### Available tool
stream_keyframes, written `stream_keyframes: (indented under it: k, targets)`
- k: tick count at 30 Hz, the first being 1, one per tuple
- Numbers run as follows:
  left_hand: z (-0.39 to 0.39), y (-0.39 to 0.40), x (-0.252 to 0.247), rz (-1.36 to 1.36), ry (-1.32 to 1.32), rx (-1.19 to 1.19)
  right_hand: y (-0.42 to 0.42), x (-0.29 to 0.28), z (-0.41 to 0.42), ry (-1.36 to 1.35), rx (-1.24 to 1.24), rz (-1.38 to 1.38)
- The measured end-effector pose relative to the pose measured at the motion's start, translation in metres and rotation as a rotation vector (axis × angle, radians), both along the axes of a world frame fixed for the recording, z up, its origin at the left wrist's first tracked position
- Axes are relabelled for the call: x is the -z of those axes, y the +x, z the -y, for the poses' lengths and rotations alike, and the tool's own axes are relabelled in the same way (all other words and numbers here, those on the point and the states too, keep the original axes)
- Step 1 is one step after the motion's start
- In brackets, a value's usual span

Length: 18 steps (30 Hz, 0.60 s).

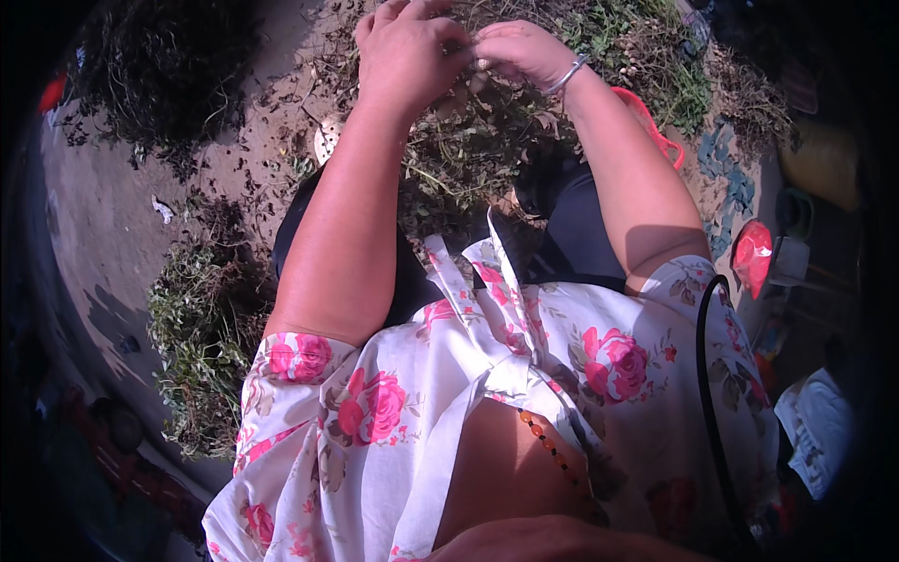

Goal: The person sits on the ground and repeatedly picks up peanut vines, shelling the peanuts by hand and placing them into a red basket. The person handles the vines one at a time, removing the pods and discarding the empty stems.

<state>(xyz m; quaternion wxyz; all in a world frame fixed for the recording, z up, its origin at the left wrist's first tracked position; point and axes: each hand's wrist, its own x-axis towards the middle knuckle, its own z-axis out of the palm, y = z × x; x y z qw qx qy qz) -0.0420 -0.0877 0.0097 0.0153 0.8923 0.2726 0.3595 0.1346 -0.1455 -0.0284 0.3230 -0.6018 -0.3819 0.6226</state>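
At the top centre my left hand (414, 53) and my right hand (523, 53) come together, fingertips almost touching. The fingers of both are bent; a small pale pod (483, 64) shows by the right fingertips, but whether either hand grips it or a stem cannot be made out. A metal bangle (566, 74) is on my right wrist. Just below the hands, between my legs, lies a heap of leafy uprooted plants (470, 151), which look like peanut plants. More pods and green plants (660, 63) lie to the right of my right hand.
Dark, dry plants (168, 70) are piled at upper left, a greener bunch (204, 337) at lower left. A red plastic container's rim (646, 119) shows behind my right forearm. A perforated pale shoe (327, 138) is beside my left forearm. A red bag (752, 258) lies at right.
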Motion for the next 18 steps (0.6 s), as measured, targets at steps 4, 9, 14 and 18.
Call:
stream_keyframes:
  k: [4,9,14,18]
  targets:
    - [-0.002,-0.006,0.015,-0.254,-0.301,-0.046,-0.008,-0.01,0.0,0.016,-0.025,0.077]
    - [-0.008,-0.008,0.015,-0.361,-0.67,-0.012,-0.01,-0.013,0.0,-0.051,-0.093,0.063]
    - [-0.014,-0.008,0.021,-0.342,-0.839,0.031,-0.012,-0.008,0.001,-0.082,-0.004,-0.11]
    - [-0.018,-0.011,0.026,-0.314,-0.923,0.015,-0.013,-0.004,0.002,-0.09,0.013,-0.202]
